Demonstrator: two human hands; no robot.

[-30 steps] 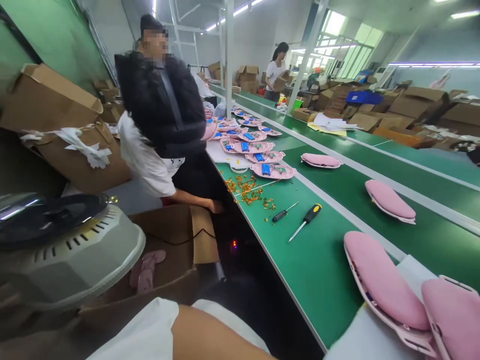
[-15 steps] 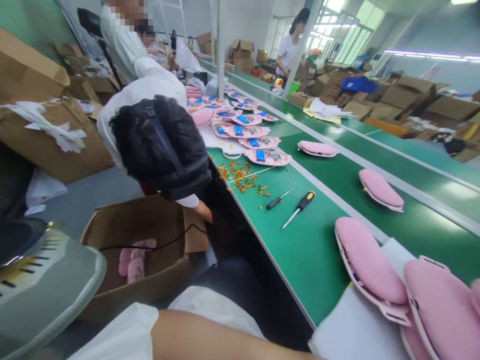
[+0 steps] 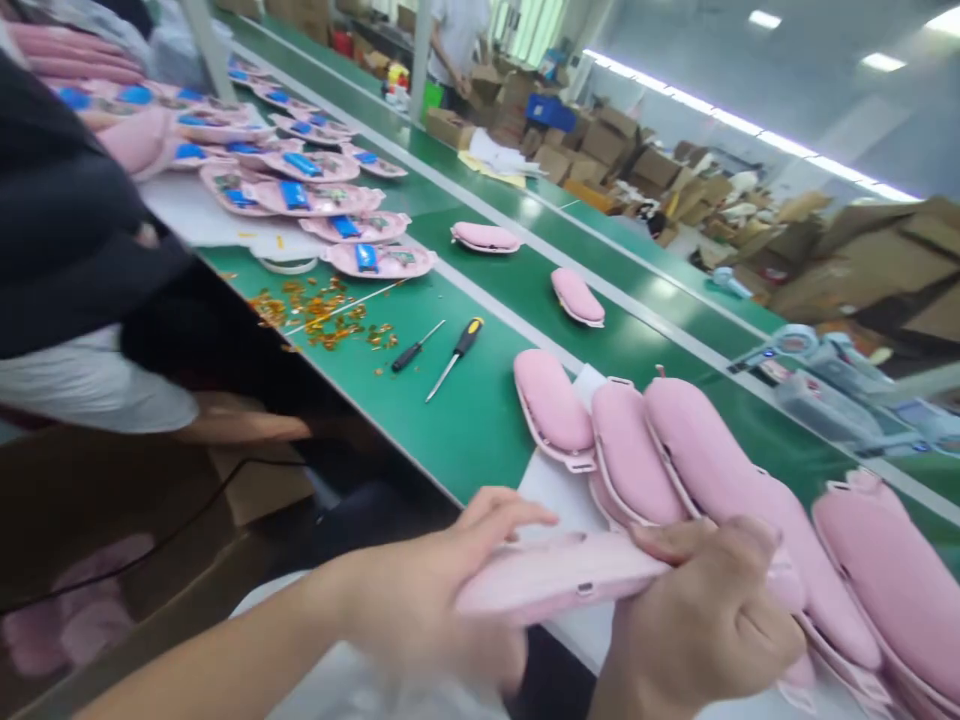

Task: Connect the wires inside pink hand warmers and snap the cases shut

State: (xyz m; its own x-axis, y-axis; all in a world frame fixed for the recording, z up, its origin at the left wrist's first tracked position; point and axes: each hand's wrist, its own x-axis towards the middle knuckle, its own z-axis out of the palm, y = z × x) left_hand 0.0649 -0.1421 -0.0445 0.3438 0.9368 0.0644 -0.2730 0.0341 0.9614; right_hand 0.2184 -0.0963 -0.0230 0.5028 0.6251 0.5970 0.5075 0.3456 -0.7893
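In front of me my left hand [image 3: 427,590] and my right hand [image 3: 697,620] hold a pink padded oval device [image 3: 562,580] between them, with a small dark slot on its near edge. My left fingers wrap its left end, partly smeared by motion. The right hand grips the other end in a closed hold. Right behind it, several more pink padded devices [image 3: 697,450] lie side by side and overlapping on a white sheet [image 3: 551,490] on the green bench [image 3: 390,410].
Two screwdrivers [image 3: 457,355] lie beside scattered orange-gold scraps [image 3: 322,310]. Opened pink shells [image 3: 379,260] with blue packs spread farther along. At left a person's arm [image 3: 240,425] reaches over a cardboard box [image 3: 172,610]. Light-blue fixtures [image 3: 832,385] stand at the right.
My view has swung right and down. Both my hands have come into sight, holding a pink padded device. The person at left now appears closer, at the frame's edge.
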